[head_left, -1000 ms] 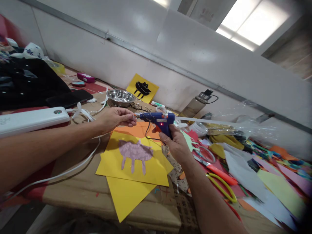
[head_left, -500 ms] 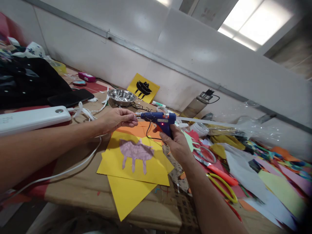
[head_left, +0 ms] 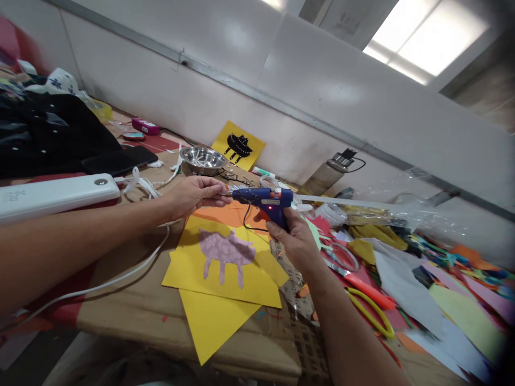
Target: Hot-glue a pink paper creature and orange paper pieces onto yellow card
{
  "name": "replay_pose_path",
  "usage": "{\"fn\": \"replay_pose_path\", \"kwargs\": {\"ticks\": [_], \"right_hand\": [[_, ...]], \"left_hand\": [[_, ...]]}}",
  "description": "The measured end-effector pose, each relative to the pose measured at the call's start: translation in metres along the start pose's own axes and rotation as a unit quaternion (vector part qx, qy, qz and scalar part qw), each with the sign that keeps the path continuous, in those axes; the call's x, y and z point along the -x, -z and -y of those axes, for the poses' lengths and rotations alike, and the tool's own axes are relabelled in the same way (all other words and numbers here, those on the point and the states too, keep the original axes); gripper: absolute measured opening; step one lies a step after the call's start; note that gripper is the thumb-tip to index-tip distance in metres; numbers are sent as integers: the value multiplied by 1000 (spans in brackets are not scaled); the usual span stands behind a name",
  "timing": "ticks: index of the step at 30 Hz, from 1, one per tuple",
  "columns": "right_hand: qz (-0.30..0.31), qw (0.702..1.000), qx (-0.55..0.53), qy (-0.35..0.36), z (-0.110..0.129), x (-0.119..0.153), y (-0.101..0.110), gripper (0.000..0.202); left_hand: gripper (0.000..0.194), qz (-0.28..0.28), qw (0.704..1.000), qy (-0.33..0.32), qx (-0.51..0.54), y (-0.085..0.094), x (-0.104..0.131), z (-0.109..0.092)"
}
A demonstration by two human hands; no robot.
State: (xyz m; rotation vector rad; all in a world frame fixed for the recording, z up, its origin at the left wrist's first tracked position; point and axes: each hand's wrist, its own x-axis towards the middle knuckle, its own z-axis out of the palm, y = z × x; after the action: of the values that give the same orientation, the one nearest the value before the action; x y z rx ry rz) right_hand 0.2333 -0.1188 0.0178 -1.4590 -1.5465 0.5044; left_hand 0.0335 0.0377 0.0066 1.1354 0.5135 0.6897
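Note:
My right hand (head_left: 295, 236) is wrapped round the handle of a blue hot glue gun (head_left: 263, 197), whose red light is lit. A long glue stick (head_left: 341, 200) sticks out of its back end. The fingers of my left hand (head_left: 205, 192) are pinched together at the gun's nozzle; what lies between them is too small to make out. Below both hands lies a yellow sheet (head_left: 257, 287) bearing a mottled purple paper cutout (head_left: 227, 249) with three legs. Another yellow sheet (head_left: 213, 321) and an orange sheet (head_left: 217, 215) stick out from under it.
A steel bowl (head_left: 203, 160) stands behind my left hand. A yellow card (head_left: 230, 134) with a black cutout leans on the wall. Yellow-handled scissors (head_left: 374, 313), a bottle (head_left: 328, 171) and paper scraps (head_left: 462, 300) lie to the right. A white power strip (head_left: 60, 194) is at left.
The view has shifted slightly. My left fingertips have stayed at the nozzle with a small change in finger pose; my right hand still grips the glue gun.

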Motion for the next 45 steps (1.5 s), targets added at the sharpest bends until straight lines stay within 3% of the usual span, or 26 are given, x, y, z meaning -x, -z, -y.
{"fn": "replay_pose_path", "kwargs": {"ticks": [5, 13, 19, 30, 45], "right_hand": [[-21, 998, -62, -13, -1, 1, 0, 29], [-38, 999, -13, -5, -1, 0, 0, 22], [-72, 996, 39, 46, 5, 1, -3, 18], [-49, 994, 86, 46, 10, 4, 0, 16], [-55, 992, 98, 59, 11, 5, -2, 16]], "left_hand": [[14, 18, 1000, -7, -8, 0, 1, 0], [20, 24, 1000, -7, -14, -3, 3, -2], [17, 39, 999, -15, -29, 0, 2, -1], [7, 20, 999, -21, -22, 0, 2, 0], [6, 33, 999, -21, -21, -2, 2, 0]]}}
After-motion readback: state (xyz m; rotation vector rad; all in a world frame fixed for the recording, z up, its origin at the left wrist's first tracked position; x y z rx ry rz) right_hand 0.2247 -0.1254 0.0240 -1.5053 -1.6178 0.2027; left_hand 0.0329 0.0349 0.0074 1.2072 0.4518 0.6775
